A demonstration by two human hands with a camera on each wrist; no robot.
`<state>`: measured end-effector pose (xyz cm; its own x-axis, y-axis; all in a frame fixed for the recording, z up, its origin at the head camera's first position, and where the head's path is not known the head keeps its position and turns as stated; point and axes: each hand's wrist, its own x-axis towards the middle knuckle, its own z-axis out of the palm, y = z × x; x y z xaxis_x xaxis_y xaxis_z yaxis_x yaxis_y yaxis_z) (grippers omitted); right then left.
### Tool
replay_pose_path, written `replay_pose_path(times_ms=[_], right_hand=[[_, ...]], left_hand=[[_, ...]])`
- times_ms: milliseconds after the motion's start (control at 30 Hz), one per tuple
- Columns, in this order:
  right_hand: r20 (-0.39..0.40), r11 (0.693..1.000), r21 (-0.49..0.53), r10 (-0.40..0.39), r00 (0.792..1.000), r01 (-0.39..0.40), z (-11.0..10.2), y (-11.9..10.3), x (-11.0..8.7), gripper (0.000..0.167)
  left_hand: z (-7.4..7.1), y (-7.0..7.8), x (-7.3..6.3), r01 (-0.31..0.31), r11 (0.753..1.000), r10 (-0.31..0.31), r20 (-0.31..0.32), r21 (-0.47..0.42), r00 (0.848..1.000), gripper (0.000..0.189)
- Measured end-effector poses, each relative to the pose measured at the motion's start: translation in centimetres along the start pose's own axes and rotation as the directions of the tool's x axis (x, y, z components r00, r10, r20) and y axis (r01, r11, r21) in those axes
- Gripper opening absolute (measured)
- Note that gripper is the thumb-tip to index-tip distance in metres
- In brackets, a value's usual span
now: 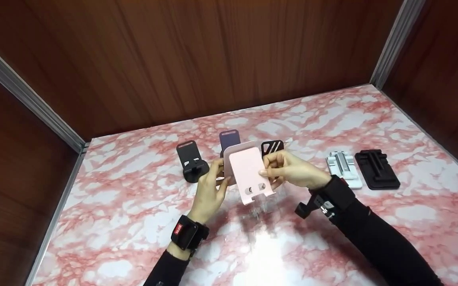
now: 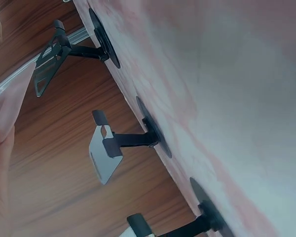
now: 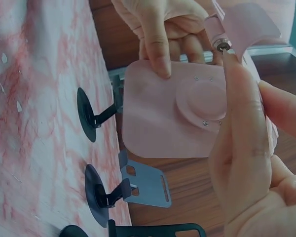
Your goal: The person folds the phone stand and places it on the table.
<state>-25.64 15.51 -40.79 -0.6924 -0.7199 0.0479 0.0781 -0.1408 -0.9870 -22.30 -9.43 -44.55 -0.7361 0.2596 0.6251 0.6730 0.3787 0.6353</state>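
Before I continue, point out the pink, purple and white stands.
Pink stand (image 1: 249, 171), head view: on its plate with two holes.
Purple stand (image 1: 229, 138), head view: on its upper plate.
White stand (image 1: 344, 165), head view: on its silver central bar.

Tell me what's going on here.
A person's left hand grips the rear plate of a pink stand held above a marbled table; the right hand pinches its slotted panel. Beyond it are a plain black stand, a purple stand and a slatted black stand. A white folded stand and black folded stand lie to the right.
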Motion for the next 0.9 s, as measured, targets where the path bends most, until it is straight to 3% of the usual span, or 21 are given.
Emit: replay_pose_path(times_ms=[300,600,733,900], right_hand=[[0.011,0.999,0.030,0.015,1.000,-0.016,0.1,-0.1,-0.2,0.016],[-0.039,0.999,0.035,0.036,0.999,-0.035,0.5,-0.7,-0.4,0.007],[-0.110,0.995,-0.091,0.026,0.994,-0.036,0.9,-1.1,-0.6,0.010],[-0.181,0.959,-0.281,-0.028,0.983,-0.025,1.3,-1.6,-0.7,0.018]], left_hand=[[0.2,-0.2,-0.2,0.006,1.000,-0.006,0.018,-0.017,1.000,0.040],[0.7,0.1,-0.4,0.146,0.974,-0.148,0.002,-0.173,0.989,0.045],[0.8,0.5,-0.3,0.175,0.960,-0.181,-0.007,-0.220,0.984,0.045],[0.3,2.3,0.1,0.230,0.933,-0.237,0.007,-0.278,0.971,0.044]])
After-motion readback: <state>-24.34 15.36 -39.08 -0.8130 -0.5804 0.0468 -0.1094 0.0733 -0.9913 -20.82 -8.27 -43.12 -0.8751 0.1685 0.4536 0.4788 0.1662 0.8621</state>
